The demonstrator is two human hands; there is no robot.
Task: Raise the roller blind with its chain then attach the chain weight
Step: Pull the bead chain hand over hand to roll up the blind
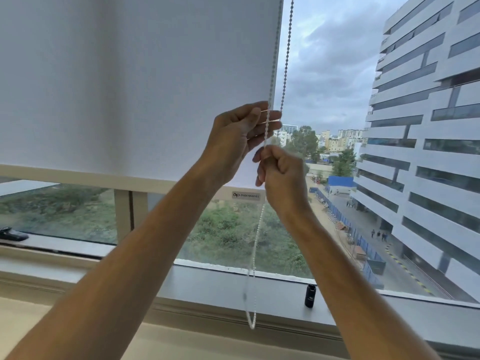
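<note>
Hanging almost straight down past the right edge of the blind [130,87], the bead chain [270,105] runs as two strands, and its long axis is close to vertical, leaning a little left toward the bottom. The nearer strand passes through both hands; the farther strand [287,55] hangs free just beside it, against the sky. The right hand [281,175] sits lower, closed into a fist around the near strand. The left hand [242,136] sits just above it, fingers loosely half-open with the same strand lying across them; whether it truly pinches the chain is hard to tell from this angle. So the pull line lies straight down from the fist, and the left hand is the one placed to take the next grip higher up. Below the hands the loop [252,323] dangles in front of the sill [207,284]. The bottom bar [78,179] of the blind is low over the glass, so the raising looks far from done. The black weight [310,296] stands upright on the sill, well below the right hand and right of the loop, unattached.
</note>
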